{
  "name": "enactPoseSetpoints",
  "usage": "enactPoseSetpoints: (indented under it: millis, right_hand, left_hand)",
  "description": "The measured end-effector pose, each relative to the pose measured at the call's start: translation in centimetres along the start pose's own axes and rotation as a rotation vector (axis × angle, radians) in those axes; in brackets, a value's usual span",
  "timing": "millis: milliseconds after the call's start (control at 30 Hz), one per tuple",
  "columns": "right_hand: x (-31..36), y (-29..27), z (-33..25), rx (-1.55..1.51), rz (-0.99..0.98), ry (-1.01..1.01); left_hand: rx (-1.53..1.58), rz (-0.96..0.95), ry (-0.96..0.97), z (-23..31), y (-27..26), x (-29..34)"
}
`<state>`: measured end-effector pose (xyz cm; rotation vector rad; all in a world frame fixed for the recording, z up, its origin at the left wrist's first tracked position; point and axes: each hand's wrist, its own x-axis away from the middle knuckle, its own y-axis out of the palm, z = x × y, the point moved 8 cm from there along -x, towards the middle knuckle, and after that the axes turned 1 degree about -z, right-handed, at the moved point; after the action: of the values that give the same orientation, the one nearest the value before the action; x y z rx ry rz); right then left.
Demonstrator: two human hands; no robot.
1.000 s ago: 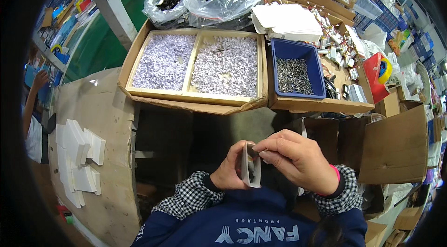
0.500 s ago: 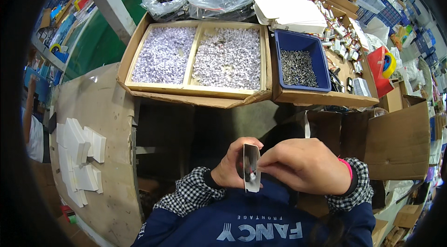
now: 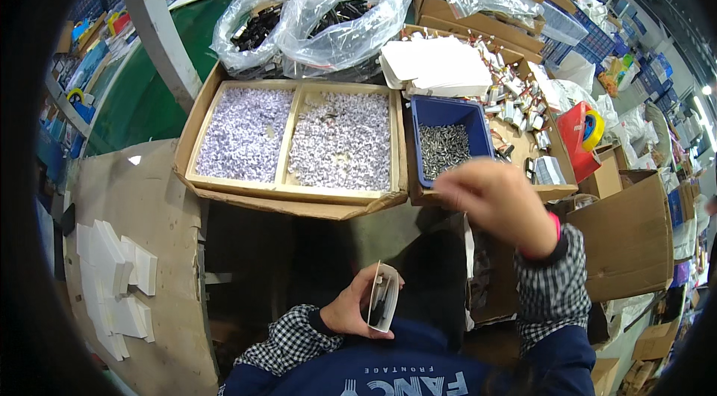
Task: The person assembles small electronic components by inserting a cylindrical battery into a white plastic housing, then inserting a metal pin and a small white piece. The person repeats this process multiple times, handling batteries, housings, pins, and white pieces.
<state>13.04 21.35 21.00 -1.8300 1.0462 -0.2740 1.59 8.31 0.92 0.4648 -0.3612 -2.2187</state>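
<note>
My left hand [image 3: 348, 309] is wrapped round a narrow white box [image 3: 391, 300], held upright near my body with its open end toward me. Some dark things show inside the box, too small to name. My right hand [image 3: 502, 200] is raised over the front right corner of a blue plastic bin [image 3: 448, 110]. Small metal screws [image 3: 439, 148] fill the bottom of the bin. Motion smears the right fingers, so whether anything is between them cannot be seen.
Left of the bin, a two-part tray [image 3: 286, 153] holds small white pieces. White cards [image 3: 441, 66] and wired white parts [image 3: 515, 90] lie behind it. White boxes [image 3: 112, 276] stand on the left table [image 3: 168, 217]. An opened carton [image 3: 627, 246] is at the right.
My right hand has left the white box and moved up and forward to the blue bin. The left hand, still holding the box, sits slightly lower and further left in view.
</note>
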Motion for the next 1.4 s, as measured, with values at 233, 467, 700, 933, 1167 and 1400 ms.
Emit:
enactPoseSetpoints:
  millis: [233,467,700,933,1167,1400]
  right_hand:
    - [-4.4,3.0,6.6,0.382,-0.197,0.023]
    - [-5.0,3.6,8.5,0.302,-0.288,0.058]
    - [-4.5,0.0,6.4,0.243,-0.128,0.118]
    - [-1.8,1.7,-3.2,-0.106,-0.257,-0.149]
    - [-0.7,4.9,-8.0,-0.132,-0.394,-0.359]
    - [-5.2,4.8,-5.5,-0.107,-0.314,-0.261]
  left_hand:
    - [0.059,0.003,-0.038,0.3,-0.5,0.1]
    - [0.066,0.05,-0.017,0.6,-1.6,0.5]
    - [0.089,0.041,-0.004,0.5,-2.0,0.0]
    - [0.146,0.063,-0.039,1.0,-1.9,-0.7]
    - [0.026,0.055,-0.027,1.8,-1.9,-0.7]
    - [0.117,0.146,0.049,1.8,-2.6,-0.4]
